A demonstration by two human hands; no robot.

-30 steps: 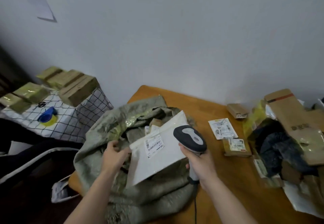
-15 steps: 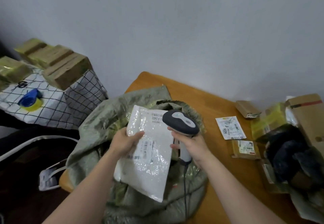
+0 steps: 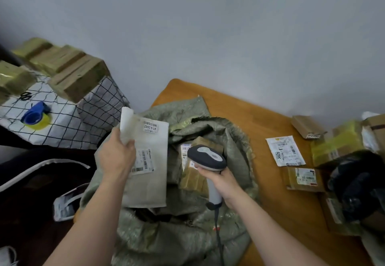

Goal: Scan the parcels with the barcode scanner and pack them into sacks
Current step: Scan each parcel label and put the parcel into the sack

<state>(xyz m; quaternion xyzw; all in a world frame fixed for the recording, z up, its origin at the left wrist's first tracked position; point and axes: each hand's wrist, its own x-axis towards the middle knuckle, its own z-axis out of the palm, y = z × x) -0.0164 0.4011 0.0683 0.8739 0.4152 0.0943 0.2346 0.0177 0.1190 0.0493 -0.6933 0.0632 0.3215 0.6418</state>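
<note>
White parcel (image 3: 152,182) held above the open sack (image 3: 187,234) on the counter (image 3: 260,124).
The left hand (image 3: 117,157) gripped its upper left edge; the right hand (image 3: 220,182) clasped the barcode scanner (image 3: 207,157) by its handle, just beside it.

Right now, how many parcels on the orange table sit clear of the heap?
3: white labelled pouch; brown cardboard box just nearer; flat brown box by the wall. The heap at right may hide more.

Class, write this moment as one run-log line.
left hand: holds white mailer over sack | right hand: grips barcode scanner | mailer not yet packed
</note>
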